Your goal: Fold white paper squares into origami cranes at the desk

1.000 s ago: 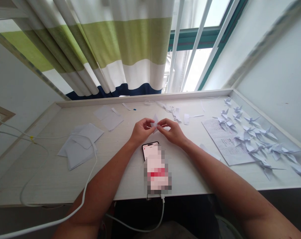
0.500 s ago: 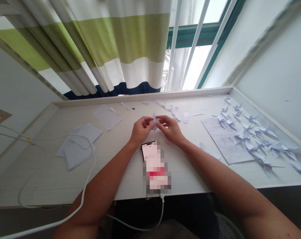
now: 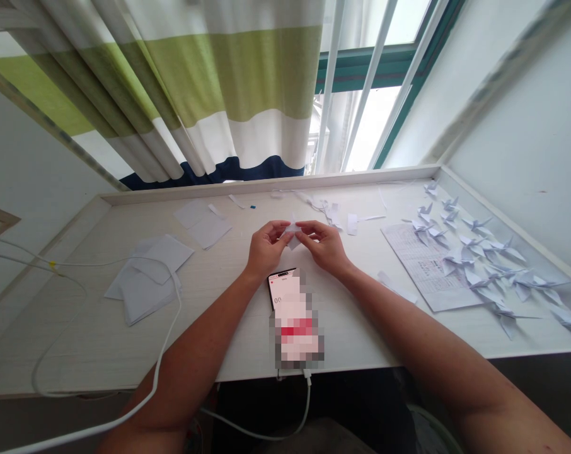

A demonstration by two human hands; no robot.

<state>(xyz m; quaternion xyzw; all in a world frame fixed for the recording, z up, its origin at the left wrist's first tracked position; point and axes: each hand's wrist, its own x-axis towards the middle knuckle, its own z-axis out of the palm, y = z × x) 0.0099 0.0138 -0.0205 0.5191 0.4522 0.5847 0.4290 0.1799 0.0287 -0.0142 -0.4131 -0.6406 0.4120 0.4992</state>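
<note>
My left hand (image 3: 265,246) and my right hand (image 3: 326,244) meet over the middle of the white desk (image 3: 219,328). Both pinch a small folded piece of white paper (image 3: 292,234) between fingertips, just above the desk top. A phone (image 3: 292,315) lies flat on the desk right in front of my hands, its screen lit. Much of the paper is hidden by my fingers.
Several folded white paper cranes (image 3: 484,265) lie at the right, partly on a printed sheet (image 3: 422,268). A stack of white paper squares (image 3: 148,277) lies at the left, more squares (image 3: 203,222) behind. Paper scraps (image 3: 335,215) sit near the window. A white cable (image 3: 167,340) crosses the desk.
My hands have stayed in place while the fingers work the paper lower and closer together. The view has shifted slightly.
</note>
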